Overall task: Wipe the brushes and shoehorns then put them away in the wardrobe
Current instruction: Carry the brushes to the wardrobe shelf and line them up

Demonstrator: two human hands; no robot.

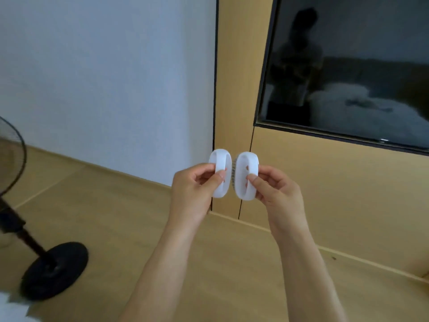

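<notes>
Just above the middle of the frame, two bare hands hold up a pair of white oval plastic brushes, side by side and nearly touching. The left hand (197,184) pinches the left white oval brush (220,173) by the strap-like handle across its back, thumb in front and fingers curled behind. The right hand (272,185) pinches the right white oval brush (246,176) in the same way, its thumb lying over the handle. Grey bristles show in the narrow gap between the two brushes, so the bristle faces are turned toward each other.

Behind the brushes stands a light wooden panelled cabinet front (325,194) with thin dark vertical seams. A dark glossy screen (359,73) fills the upper right of the frame. A pale blue-white wall (104,77) takes the upper left, and a black pedestal fan (54,270) stands on the light wooden floor (139,228) at the lower left.
</notes>
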